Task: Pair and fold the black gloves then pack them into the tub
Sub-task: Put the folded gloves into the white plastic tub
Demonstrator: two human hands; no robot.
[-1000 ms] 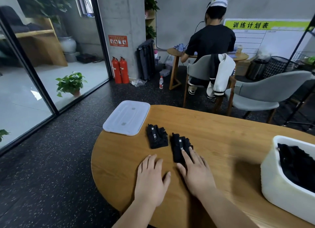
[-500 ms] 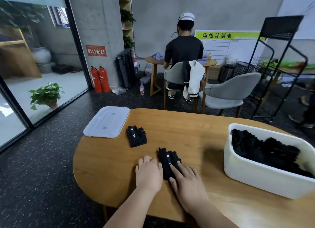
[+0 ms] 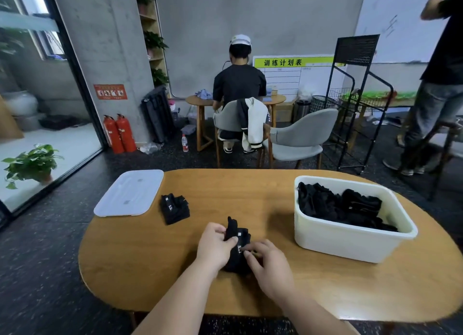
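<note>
A black glove [image 3: 237, 239] with white lettering is lifted off the wooden table [image 3: 250, 199] between my hands. My left hand [image 3: 215, 247] pinches its left edge near the fingers. My right hand [image 3: 269, 267] grips its lower right part, fingers curled on the fabric. A second black glove [image 3: 174, 208] lies flat further left, apart from both hands. The white tub [image 3: 350, 239] stands at the right with several black gloves [image 3: 338, 204] piled inside.
The tub's white lid [image 3: 130, 193] lies at the table's far left edge. Beyond the table are two grey chairs [image 3: 300, 139], a seated person [image 3: 239, 84], a black wire rack [image 3: 355, 104] and a standing person [image 3: 436, 84] at the right.
Both hands went from lying flat on the table beside the nearer glove to gripping and raising it. The view swung right, bringing the tub fully into sight.
</note>
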